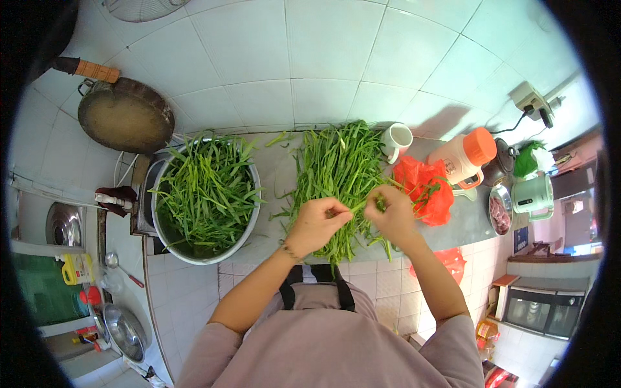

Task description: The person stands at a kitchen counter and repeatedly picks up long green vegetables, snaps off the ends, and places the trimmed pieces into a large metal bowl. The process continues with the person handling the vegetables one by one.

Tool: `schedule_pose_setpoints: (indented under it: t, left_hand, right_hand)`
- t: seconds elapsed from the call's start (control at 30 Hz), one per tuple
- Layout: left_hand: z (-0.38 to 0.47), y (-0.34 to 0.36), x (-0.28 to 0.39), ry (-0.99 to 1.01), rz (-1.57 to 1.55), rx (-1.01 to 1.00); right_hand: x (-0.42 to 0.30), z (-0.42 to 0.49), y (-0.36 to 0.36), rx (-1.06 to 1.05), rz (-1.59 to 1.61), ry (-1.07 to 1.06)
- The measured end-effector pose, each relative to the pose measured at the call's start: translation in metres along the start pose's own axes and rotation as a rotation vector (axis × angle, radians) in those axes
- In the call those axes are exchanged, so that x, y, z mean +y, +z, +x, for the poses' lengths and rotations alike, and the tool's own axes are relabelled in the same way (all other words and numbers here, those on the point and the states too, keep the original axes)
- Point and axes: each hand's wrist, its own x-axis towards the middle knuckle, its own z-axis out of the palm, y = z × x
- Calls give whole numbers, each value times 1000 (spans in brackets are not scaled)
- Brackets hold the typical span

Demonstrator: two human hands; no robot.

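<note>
Long-leaved greens, which look like water spinach (335,160), lie heaped on the grey counter (274,189) before me. Over the front of this heap, my left hand (318,223) pinches a green stem (358,208) between thumb and fingers. The stem's other end is at my right hand (390,213), whose fingers are curled in on it. Bits of leaf show at the right fingers, partly hidden. To the left stands a large metal basin (255,213) piled with the same greens (208,189). Right of my right hand is a crumpled red plastic bag (427,194) with some leaves on it.
A white mug (398,140) and a pink thermos (451,157) with an orange lid stand behind the bag. Farther right are a metal dish of raw meat (499,213) and a pale green electric kettle (532,196). A wok (126,116) hangs at the left wall.
</note>
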Motion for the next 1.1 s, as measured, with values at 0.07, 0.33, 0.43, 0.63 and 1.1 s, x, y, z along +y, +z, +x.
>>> schedule_pose_setpoints:
  t: [0.07, 0.33, 0.43, 0.63, 1.1]
  left_hand:
    - [11, 20, 5, 30, -6, -7]
    - [50, 42, -37, 70, 318, -20]
    - [42, 37, -81, -124, 584, -134]
    - [26, 54, -112, -227, 841, 42]
    - [2, -53, -4, -106, -424, 341]
  right_hand:
    - [14, 6, -12, 216, 295, 245]
    - [71, -4, -113, 690, 552, 417]
    - [89, -20, -99, 590, 412, 399]
    - [83, -42, -18, 236, 441, 464]
    - [40, -31, 17, 30, 431, 478]
